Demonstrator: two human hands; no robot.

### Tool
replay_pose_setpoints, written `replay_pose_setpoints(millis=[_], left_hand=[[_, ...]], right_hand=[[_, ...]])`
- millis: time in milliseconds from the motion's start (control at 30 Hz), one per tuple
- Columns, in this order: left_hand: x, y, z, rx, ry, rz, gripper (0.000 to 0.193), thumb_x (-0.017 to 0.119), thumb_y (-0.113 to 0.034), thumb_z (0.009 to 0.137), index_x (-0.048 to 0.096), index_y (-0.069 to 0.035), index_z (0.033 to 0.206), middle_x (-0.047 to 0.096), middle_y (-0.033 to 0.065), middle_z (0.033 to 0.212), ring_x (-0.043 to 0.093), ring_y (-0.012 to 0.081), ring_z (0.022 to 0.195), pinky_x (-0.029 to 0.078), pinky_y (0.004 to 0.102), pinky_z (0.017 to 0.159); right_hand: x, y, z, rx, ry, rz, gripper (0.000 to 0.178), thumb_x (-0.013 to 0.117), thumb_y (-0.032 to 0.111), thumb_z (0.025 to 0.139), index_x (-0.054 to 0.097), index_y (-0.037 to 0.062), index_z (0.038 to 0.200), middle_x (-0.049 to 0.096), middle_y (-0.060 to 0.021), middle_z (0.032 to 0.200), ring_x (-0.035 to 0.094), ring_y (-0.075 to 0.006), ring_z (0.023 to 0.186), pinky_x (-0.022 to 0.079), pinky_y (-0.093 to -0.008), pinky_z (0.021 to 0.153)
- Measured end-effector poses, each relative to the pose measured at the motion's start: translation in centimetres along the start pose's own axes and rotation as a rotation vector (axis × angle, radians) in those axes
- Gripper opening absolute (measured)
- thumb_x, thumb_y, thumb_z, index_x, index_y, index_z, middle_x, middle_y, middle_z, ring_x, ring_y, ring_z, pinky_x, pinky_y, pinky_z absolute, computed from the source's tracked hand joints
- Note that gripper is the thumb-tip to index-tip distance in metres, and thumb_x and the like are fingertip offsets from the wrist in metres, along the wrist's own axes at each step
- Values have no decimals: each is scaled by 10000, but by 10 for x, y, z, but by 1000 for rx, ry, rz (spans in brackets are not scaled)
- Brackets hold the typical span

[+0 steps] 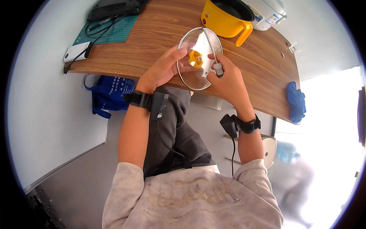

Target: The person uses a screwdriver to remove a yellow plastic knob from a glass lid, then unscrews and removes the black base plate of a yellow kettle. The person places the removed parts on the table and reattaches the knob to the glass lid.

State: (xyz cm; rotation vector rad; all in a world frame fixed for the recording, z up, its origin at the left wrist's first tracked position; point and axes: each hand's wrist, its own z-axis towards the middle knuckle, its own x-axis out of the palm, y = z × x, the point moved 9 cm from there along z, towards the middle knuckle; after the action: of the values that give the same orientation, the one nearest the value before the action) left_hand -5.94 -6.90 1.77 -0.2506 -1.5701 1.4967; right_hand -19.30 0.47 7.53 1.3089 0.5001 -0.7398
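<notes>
Two bare hands hold a round glass lid (198,72) with a metal rim just above the near edge of a wooden table (160,34). The left hand (164,70) grips the lid's rim at its nine o'clock side, thumb laid over the glass toward the yellow knob (196,59) at the lid's centre. The right hand (227,78) is closed on the lid at about four o'clock, its fingers pinching a small grey fitting (218,68) at the end of a thin metal bar (210,45) that runs across the glass. Whether the thumb of the right hand touches the knob cannot be told.

At one o'clock from the lid stands a yellow pot (225,19) with a yellow handle pointing toward the person, and a white appliance (268,13) sits just behind it. At ten o'clock lies a green cutting mat (114,30), with a white power bank (78,51) and black cable at its near corner. A blue cloth (296,101) lies at the table's edge at three o'clock. A blue bag (110,93) hangs below the table, at eight o'clock from the lid. Both wrists carry black bands.
</notes>
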Motion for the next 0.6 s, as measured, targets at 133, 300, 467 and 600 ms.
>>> replay_pose_setpoints(millis=[133, 300, 467, 600], left_hand=[[-3, 3, -4, -17, -78, 0, 775, 621, -534, 925, 413, 15, 1431, 531, 168, 1392, 555, 234, 1276, 478, 381, 1065], [-9, 1, -8, -68, -157, 0, 797, 586, -531, 940, 336, -16, 1494, 446, 134, 1501, 426, 240, 1387, 328, 389, 1168], [-14, 7, -8, -83, -169, 11, 766, 552, -519, 957, 341, -15, 1493, 447, 146, 1500, 441, 238, 1379, 367, 397, 1148], [-16, 6, -7, -65, -188, -19, 742, 534, -509, 958, 366, -8, 1479, 489, 158, 1463, 486, 244, 1345, 404, 397, 1129]], right_hand=[[-11, -4, -33, -61, 76, 79, 620, 657, 61, 861, 451, 42, 1446, 651, -69, 1119, 597, -145, 837, 501, -277, 782], [-23, -20, -69, 233, 101, 471, 620, 676, 84, 876, 463, 44, 1457, 664, -136, 1228, 640, -171, 930, 522, -315, 840], [-36, -42, -81, 331, -40, 434, 393, 704, 130, 899, 646, 18, 1271, 698, -53, 982, 598, -98, 785, 529, -270, 735], [-42, -47, -84, 342, -137, 354, 318, 717, 143, 901, 700, 24, 1195, 676, -13, 848, 590, -77, 725, 504, -241, 679]])
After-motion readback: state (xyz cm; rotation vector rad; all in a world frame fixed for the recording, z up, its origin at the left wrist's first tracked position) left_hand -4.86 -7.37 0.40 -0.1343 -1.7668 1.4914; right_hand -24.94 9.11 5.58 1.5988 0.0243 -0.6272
